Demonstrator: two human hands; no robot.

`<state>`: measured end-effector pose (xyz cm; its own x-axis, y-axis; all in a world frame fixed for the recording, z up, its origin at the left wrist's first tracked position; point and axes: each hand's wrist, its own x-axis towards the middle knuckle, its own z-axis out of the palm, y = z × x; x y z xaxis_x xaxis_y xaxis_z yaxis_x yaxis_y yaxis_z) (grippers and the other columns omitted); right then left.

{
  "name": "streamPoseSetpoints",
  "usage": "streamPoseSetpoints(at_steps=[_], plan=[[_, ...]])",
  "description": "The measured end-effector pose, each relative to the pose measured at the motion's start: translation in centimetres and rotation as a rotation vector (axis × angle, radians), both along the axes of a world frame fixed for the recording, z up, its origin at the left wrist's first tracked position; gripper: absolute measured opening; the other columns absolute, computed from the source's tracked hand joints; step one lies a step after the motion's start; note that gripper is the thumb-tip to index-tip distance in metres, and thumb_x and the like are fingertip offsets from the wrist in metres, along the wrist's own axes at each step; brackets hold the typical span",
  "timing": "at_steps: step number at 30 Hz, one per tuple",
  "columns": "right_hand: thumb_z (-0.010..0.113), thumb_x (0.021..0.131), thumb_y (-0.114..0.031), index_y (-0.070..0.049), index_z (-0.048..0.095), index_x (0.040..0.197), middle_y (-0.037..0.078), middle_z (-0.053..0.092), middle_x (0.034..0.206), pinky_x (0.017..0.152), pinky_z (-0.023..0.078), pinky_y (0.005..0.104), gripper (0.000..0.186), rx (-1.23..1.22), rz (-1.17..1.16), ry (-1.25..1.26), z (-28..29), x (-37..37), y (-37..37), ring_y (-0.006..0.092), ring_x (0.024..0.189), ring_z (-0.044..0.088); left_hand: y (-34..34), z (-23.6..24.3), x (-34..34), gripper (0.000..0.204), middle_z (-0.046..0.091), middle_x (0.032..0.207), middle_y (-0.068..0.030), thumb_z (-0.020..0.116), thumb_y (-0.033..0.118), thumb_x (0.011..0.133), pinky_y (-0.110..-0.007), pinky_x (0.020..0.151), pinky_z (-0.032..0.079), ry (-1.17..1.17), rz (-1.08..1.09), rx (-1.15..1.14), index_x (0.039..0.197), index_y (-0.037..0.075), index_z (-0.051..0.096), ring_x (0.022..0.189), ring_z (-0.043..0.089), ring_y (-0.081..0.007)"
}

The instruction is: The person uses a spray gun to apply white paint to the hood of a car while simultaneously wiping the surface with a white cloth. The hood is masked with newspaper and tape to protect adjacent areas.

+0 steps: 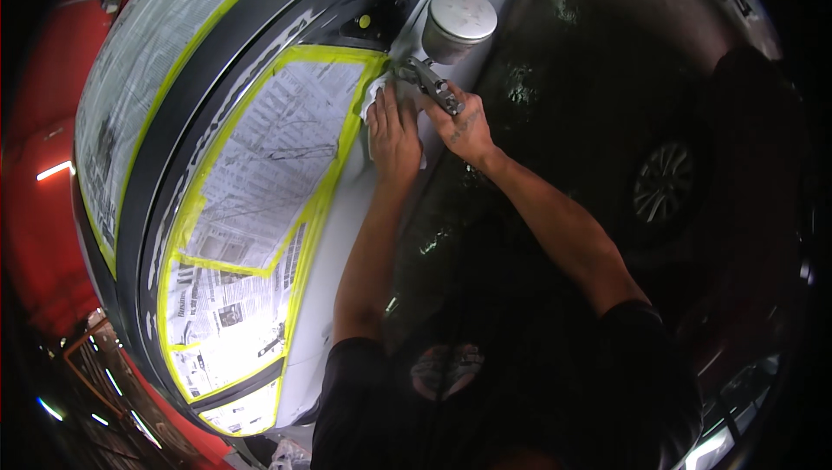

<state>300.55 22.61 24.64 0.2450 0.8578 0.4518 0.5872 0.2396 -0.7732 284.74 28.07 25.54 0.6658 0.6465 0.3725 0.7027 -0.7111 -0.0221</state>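
Note:
My right hand (465, 127) grips a metal spray gun (431, 81) with a round silver cup (458, 22) on top, its nozzle aimed at the grey car body panel (342, 210). My left hand (394, 133) lies flat on a white cloth (373, 97) pressed against that panel, right beside the gun's nozzle. Next to both hands, the car's side windows are covered with newspaper (260, 166) held by yellow masking tape (321, 197).
More masked glass with yellow tape (139, 62) curves over the upper left. A dark wet floor (589, 54) lies to the right, with another car's wheel (663, 182) on it. A red wall with a light strip (54, 171) is at far left.

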Motion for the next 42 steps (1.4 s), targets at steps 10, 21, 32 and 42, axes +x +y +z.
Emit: streamPoseSetpoints(at_steps=[10, 21, 32, 42], plan=[[0.066, 0.098, -0.014, -0.007, 0.072, 0.112, 0.015, 0.064, 0.09, 0.063, 0.05, 0.04, 0.016, -0.254, -0.043, 0.458, 0.2, 3.9, 1.5, 0.0342, 0.068, 0.063, 3.6, -2.4, 5.4, 0.04, 0.044, 0.16, -0.023, 0.057, 0.011, 0.099, -0.057, 0.121, 0.032, 0.015, 0.034, -0.086, 0.137, 0.002, 0.061, 0.148, 0.041, -0.0444], [0.072, 0.095, -0.015, 0.005, 0.067, 0.107, 0.025, 0.068, 0.08, 0.066, 0.055, 0.0439, 0.023, -0.2, -0.077, 0.369, 2.2, 10.8, 2.2, 0.0451, 0.073, 0.069, 9.3, -3.3, 13.4, 0.044, 0.041, 0.162, -0.0235, 0.055, 0.02, 0.098, -0.054, 0.123, 0.03, 0.23, -0.007, 0.002, 0.139, 0.006, 0.06, 0.148, 0.042, -0.0421], [0.071, 0.095, -0.015, 0.003, 0.068, 0.11, 0.022, 0.067, 0.076, 0.065, 0.054, 0.0419, 0.024, -0.398, -0.071, 0.641, 3.8, 12.8, 1.6, 0.0394, 0.069, 0.069, 11.3, -1.6, 14.9, 0.044, 0.04, 0.162, -0.024, 0.055, 0.017, 0.099, -0.051, 0.125, 0.031, 0.301, -0.116, -0.022, 0.142, 0.006, 0.059, 0.152, 0.037, -0.042], [0.071, 0.096, -0.019, 0.003, 0.066, 0.113, 0.018, 0.062, 0.071, 0.062, 0.051, 0.0397, 0.028, -0.335, -0.055, 0.548, 3.4, 13.4, 0.9, 0.0302, 0.06, 0.06, 12.5, -1.8, 15.9, 0.046, 0.045, 0.158, -0.0199, 0.054, 0.013, 0.099, -0.051, 0.125, 0.032, 0.268, -0.126, 0.09, 0.143, 0.003, 0.057, 0.15, 0.041, -0.0396]])
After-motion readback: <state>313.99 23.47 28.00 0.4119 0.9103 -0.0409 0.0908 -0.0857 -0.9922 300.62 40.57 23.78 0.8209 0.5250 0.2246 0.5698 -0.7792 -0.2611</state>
